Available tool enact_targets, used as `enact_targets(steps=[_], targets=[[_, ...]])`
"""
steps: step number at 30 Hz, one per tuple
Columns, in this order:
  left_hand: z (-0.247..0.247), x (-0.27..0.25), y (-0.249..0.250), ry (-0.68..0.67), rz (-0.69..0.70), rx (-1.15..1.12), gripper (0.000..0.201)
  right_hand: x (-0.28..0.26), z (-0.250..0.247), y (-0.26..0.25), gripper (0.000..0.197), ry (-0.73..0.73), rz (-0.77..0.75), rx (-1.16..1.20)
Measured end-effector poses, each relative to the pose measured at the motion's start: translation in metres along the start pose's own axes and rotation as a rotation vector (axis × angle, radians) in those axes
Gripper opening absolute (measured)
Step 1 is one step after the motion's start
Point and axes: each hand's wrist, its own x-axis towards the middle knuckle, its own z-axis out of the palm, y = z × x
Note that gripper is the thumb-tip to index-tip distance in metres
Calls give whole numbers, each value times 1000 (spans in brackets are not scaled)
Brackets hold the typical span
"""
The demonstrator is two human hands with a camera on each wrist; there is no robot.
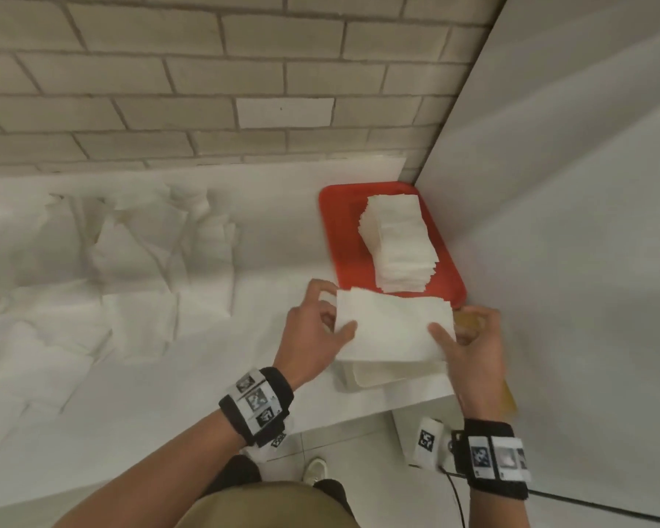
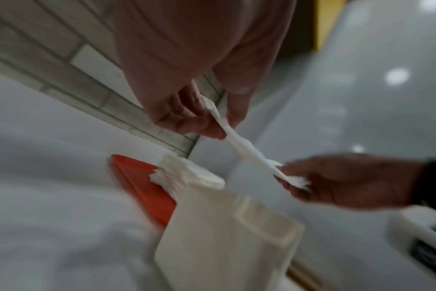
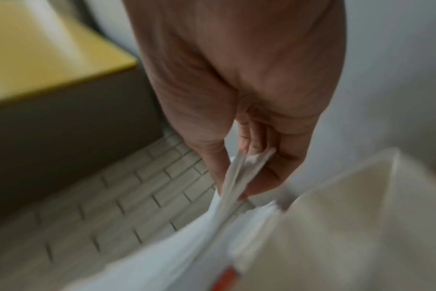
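A folded white napkin (image 1: pixel 393 323) is held flat above a cream board (image 1: pixel 393 375) near the table's front edge. My left hand (image 1: pixel 317 329) pinches its left end between thumb and fingers, and my right hand (image 1: pixel 469 344) pinches its right end. In the left wrist view the napkin (image 2: pixel 247 149) shows edge-on, stretched between my left hand (image 2: pixel 199 118) and my right hand (image 2: pixel 336 183). The right wrist view has my right hand (image 3: pixel 249 167) gripping the napkin's layers (image 3: pixel 236 183). Beyond, a tall stack of folded napkins (image 1: pixel 399 243) sits on a red tray (image 1: pixel 343 242).
Unfolded white napkins (image 1: pixel 130 253) lie scattered over the white table (image 1: pixel 168 405) at left. A brick wall (image 1: pixel 206 78) runs behind and a white panel (image 1: pixel 568 222) closes the right side. A yellow edge (image 1: pixel 507 398) shows by my right wrist. Tiled floor (image 1: pixel 359 451) lies below.
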Motion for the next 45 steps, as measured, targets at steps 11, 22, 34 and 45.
enact_targets(steps=[11, 22, 34, 45], targets=[[60, -3, -38, -96, 236, 600, 48, 31, 28, 50, 47, -47, -262, -950], [-243, 105, -106, 145, 34, 1021, 61, -27, 153, -63, 13, -239, -686, -376], [-384, 142, -157, -74, -258, 916, 47, 1, 408, -90, 61, -733, -563, -700], [-414, 89, -80, 256, -73, 552, 30, -31, 346, -105, 22, -527, -779, -315]])
